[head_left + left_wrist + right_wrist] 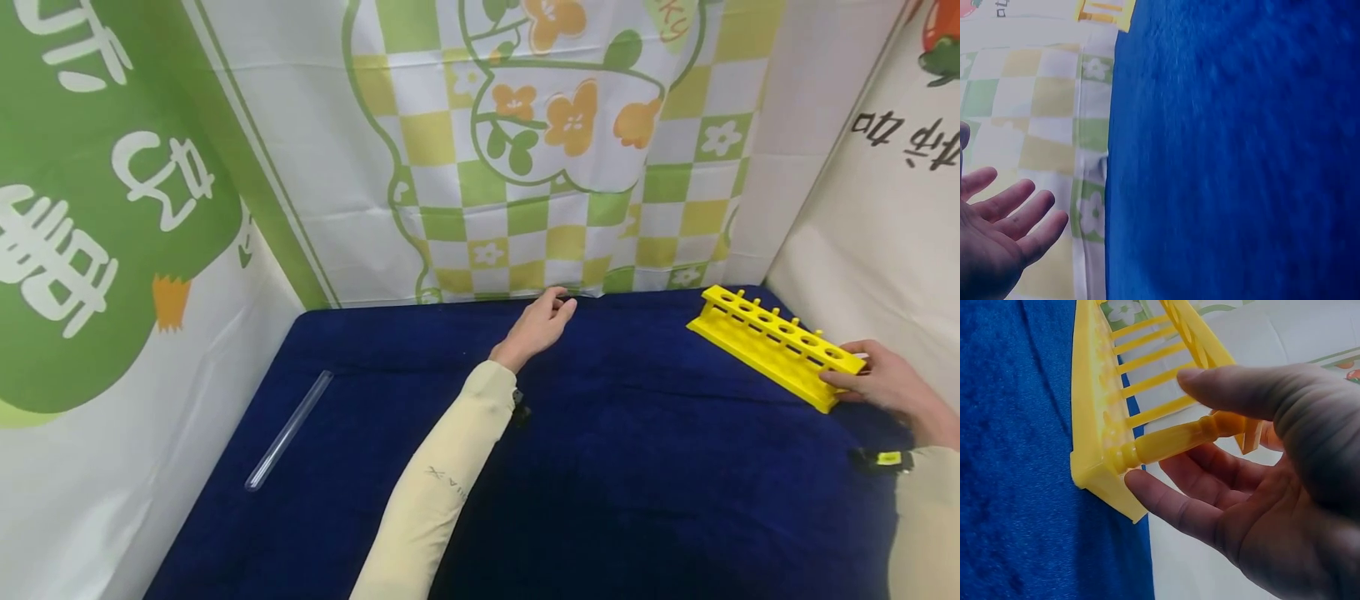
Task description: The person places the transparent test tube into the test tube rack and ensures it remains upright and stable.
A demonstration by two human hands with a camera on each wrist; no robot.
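A yellow test tube rack [750, 357] with a row of round holes and upright pegs stands at the right of the blue-covered table. My right hand [888, 383] grips its near right end. In the right wrist view the thumb lies at the top bar and the fingers curl about the turned end post of the rack [1091, 425]. Towards the back edge of the table reaches my left hand [542, 323], holding nothing, its fingers loosely spread in the left wrist view. A clear glass test tube [288, 431] lies at the left side, apart from both hands.
Dark blue cloth [637, 467] covers the table. Printed white and green curtains hang around it, with a checked back curtain [525, 217] meeting the table's far edge. A right side curtain [862, 250] hangs close by the rack.
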